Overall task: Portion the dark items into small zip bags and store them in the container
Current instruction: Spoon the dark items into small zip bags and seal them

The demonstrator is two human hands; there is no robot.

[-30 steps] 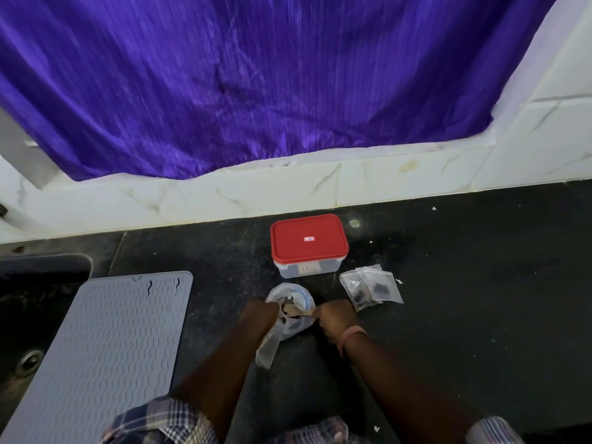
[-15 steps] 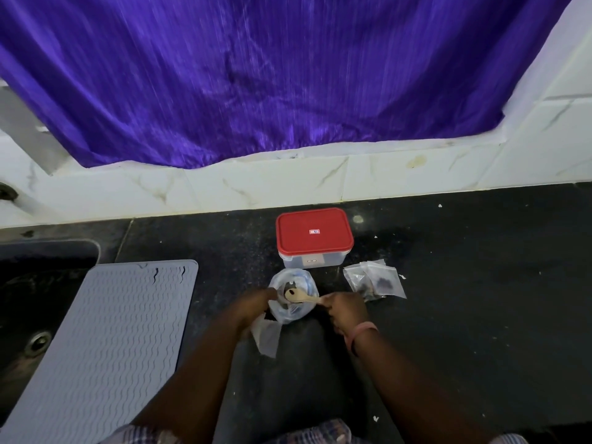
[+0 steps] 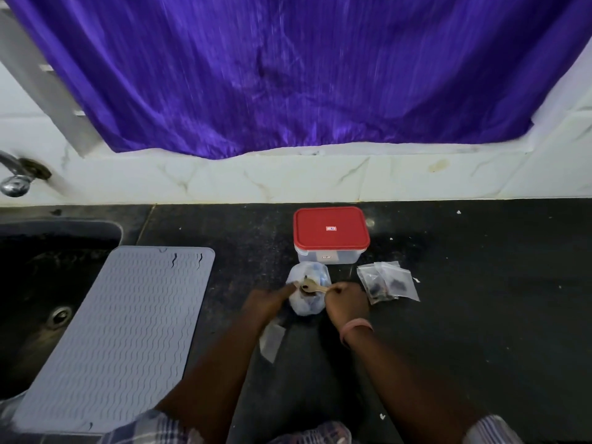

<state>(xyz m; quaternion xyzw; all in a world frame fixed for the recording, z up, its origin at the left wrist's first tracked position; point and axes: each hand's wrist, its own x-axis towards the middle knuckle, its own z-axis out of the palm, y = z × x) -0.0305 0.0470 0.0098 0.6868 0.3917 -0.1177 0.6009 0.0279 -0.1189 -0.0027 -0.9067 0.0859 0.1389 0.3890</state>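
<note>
A clear plastic bag (image 3: pixel 308 307) holding the dark items sits on the black counter (image 3: pixel 480 315), just in front of a clear container with a red lid (image 3: pixel 330 230). My right hand (image 3: pixel 346 304) pinches the handle of a small wooden spoon (image 3: pixel 312 286), whose bowl carries a dark piece over the bag's mouth. My left hand (image 3: pixel 267 304) grips the bag's left edge, and an empty small zip bag (image 3: pixel 272 341) hangs below it. Several filled small zip bags (image 3: pixel 387 282) lie to the right of my right hand.
A grey ribbed silicone mat (image 3: pixel 121 334) lies left of my arms, partly over a dark sink (image 3: pixel 48 299) with a drain. A tap (image 3: pixel 16 181) sticks out at the far left. White marble tiles and a purple curtain (image 3: pixel 288 75) back the counter.
The camera view has shifted, bringing the tap into sight. My hands stay at the bag, and the spoon has lifted a little with a dark piece in it.
</note>
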